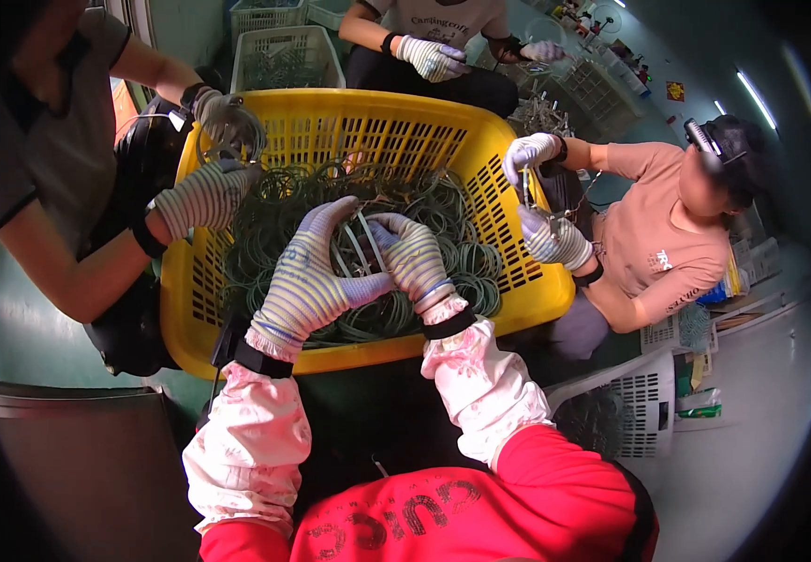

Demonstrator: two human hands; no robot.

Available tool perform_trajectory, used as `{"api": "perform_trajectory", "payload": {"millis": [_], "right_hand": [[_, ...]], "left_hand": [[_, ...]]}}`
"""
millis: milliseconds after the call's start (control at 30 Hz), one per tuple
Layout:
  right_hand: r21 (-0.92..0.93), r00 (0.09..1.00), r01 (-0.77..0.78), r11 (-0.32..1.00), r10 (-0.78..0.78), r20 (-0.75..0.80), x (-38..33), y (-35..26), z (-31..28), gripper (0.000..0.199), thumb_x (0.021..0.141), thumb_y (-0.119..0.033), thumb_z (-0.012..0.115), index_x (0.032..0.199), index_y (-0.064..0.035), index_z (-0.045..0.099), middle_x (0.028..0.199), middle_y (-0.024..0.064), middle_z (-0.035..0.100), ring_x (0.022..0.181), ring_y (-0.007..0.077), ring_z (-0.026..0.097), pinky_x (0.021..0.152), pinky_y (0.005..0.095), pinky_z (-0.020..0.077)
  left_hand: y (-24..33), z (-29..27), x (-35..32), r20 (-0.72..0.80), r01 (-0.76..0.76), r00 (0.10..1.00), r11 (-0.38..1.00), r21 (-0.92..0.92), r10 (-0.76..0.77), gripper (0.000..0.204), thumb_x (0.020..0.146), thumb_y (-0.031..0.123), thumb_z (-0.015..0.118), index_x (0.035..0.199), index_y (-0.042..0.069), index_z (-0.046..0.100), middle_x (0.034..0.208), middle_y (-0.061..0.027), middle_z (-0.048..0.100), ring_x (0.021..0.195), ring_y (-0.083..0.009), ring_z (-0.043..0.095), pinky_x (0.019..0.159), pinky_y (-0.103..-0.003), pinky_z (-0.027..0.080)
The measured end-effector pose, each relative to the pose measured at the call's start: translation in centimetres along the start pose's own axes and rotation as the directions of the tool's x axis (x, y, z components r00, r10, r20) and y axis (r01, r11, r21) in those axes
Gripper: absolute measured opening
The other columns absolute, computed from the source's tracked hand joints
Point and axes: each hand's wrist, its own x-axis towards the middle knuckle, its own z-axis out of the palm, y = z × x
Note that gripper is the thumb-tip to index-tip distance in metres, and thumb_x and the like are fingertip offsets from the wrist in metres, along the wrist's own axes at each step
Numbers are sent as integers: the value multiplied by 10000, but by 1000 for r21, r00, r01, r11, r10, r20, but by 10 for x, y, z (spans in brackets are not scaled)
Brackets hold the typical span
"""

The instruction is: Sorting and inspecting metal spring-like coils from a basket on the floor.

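My left hand (302,276) and my right hand (413,258), both in striped knit gloves, are raised over a big yellow plastic basket (377,353). Between them they grip a few thin, pale rings (359,245), seen nearly edge-on. The left fingers and thumb curl round one side; the right fingers close on the other. Beneath lies a tangled heap of thin grey-green rings (476,267), partly hidden by my hands.
A person at the left holds a bundle of rings (248,131) above the basket. Another at the right handles a small ring-like piece (525,187). Someone's gloved hand (432,58) shows beyond the far rim. White baskets stand at the back (329,56) and lower right (665,403).
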Motion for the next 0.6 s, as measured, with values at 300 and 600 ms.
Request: {"api": "perform_trajectory", "payload": {"millis": [300, 600], "right_hand": [[435, 999, -44, 899, 40, 18, -1, 1, -4, 314, 997, -282, 616, 1214, -56, 641, 938, 36, 694, 749, 107, 629, 678, 256, 527], [572, 958, 195, 797, -280, 63, -14, -20, -9, 489, 1003, -305, 603, 1457, -166, 490, 1285, 95, 638, 1139, 130, 606, 982, 278, 484]], "left_hand": [[14, -6, 2, 51, 195, 980, 910, -365, -190, 929, 656, 203, 893, 1418, -17, 410, 1240, -150, 555, 1005, -229, 641, 845, -352, 561], [-1, -31, 5, 80, 296, 929, 595, -748, -362, 639, 848, 354, 755, 1358, 74, 491, 1046, -39, 659, 836, -152, 682, 678, -302, 559]]}}
